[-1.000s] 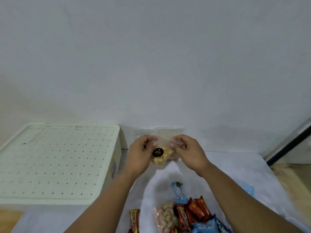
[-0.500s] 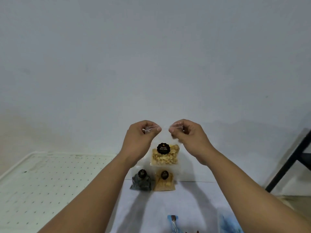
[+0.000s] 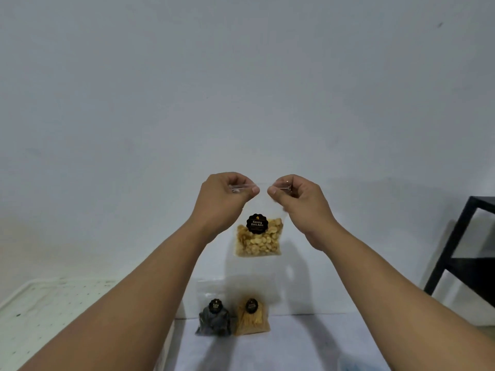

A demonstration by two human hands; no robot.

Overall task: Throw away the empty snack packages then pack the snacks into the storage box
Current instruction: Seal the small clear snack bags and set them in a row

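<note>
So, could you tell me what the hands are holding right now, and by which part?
Both the left hand and the right hand pinch the top edge of a clear bag of Kacang Koro Asin beans, which hangs below them.

Open air fills the frame's upper half, while low centre a dark pouch (image 3: 214, 321) and tan pouch (image 3: 251, 318) stand touching against the wall, a black frame (image 3: 455, 247) crowding the right edge.

Both forearms were seen bare to the frame's lower edge. No sleeve, glove or watch was worn on the left hand (image 3: 222, 202) or right hand (image 3: 302, 204).
</note>
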